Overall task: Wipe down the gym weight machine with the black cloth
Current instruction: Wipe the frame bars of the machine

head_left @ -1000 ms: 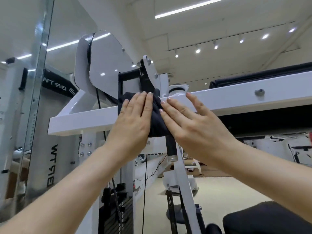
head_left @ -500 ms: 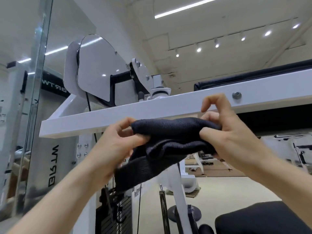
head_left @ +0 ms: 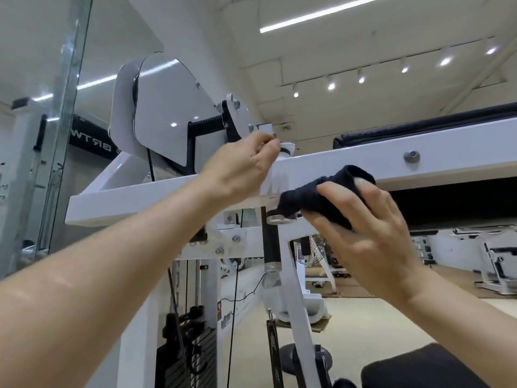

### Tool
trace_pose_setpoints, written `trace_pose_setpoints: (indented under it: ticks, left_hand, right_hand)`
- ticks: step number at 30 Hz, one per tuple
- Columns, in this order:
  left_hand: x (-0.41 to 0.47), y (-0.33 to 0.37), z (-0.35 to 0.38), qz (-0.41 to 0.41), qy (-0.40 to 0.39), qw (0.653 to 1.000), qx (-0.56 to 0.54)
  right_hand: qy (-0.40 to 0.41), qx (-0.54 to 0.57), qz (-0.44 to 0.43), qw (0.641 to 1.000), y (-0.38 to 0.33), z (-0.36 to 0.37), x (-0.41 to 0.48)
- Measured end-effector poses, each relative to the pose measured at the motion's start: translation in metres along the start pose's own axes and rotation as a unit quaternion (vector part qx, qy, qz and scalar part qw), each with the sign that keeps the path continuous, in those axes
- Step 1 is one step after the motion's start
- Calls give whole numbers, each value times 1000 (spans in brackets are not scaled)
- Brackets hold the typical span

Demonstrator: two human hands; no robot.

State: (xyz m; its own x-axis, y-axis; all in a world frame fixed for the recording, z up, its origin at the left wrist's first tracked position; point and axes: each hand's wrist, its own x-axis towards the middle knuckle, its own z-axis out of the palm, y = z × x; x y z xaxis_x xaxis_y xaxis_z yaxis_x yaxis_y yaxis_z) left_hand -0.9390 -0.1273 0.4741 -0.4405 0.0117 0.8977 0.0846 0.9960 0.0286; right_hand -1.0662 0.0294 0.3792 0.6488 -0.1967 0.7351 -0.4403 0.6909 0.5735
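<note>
The right hand (head_left: 372, 236) grips the bunched black cloth (head_left: 321, 196), thumb and fingers curled round it, and holds it against the lower edge of the white crossbeam (head_left: 349, 168) of the weight machine (head_left: 167, 113). The cloth also touches a round metal end cap (head_left: 278, 219) just beneath the beam.

The left hand (head_left: 246, 166) is raised at the upper edge of the same beam, left of the cloth. Its fingers are curled, fingertips drawn together beside a white fitting (head_left: 288, 149); whether they pinch anything cannot be determined.

A black padded seat (head_left: 419, 368) occupies the lower right corner. Below the beam, a black handle grip (head_left: 270, 247) hangs vertically, with a coil spring (head_left: 275, 354) lower down. A slanted white strut (head_left: 299, 317) descends from the beam. The weight stack (head_left: 190, 354) stands at lower left, with black cables running down.

Above the beam, a large white cam plate (head_left: 162, 116) carries reflected ceiling lights. A long black pad (head_left: 419, 127) lies along the top of the beam to the right.

A glass partition (head_left: 70, 107) stands at left. The floor (head_left: 377, 326) is pale beige. Further white gym machines (head_left: 489, 259) stand at far right. The white ceiling carries a linear strip light (head_left: 321, 14) and a track of spotlights (head_left: 402, 69).
</note>
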Motion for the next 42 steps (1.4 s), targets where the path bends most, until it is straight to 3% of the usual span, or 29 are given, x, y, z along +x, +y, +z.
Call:
trace_pose_setpoints:
  ticks: [3, 8, 13, 16, 21, 28, 34, 37, 40, 42]
  left_hand:
    - [14, 1, 11, 5, -13, 998, 67]
    - [14, -8, 13, 33, 24, 998, 51]
    - [14, -3, 24, 14, 89, 994, 59]
    - [16, -9, 23, 19, 85, 996, 8]
    - [16, -11, 23, 18, 106, 994, 10]
    - [14, -9, 34, 3, 178, 983, 42]
    - [10, 0, 40, -27, 185, 978, 88]
    - [10, 21, 43, 47, 213, 963, 158]
    - [13, 68, 58, 190, 167, 964, 83]
    - [17, 92, 65, 172, 143, 974, 43]
  right_hand:
    - [45, 10, -45, 998, -2, 11, 22]
    - [-43, 6, -173, 984, 36, -13, 2]
    - [-7, -4, -233, 972, 26, 1, 35]
    - [-47, -27, -291, 955, 46, -4, 31]
    - [-132, -103, -294, 941, 102, -57, 2]
    - [-82, -29, -346, 934, 47, 1, 38]
    - [-171, -67, -318, 930, 123, -66, -1]
    - [-118, -59, -328, 936, 103, -47, 13]
    - [-79, -5, -317, 945, 74, -20, 23]
    - [-111, -14, -290, 951, 97, -36, 8]
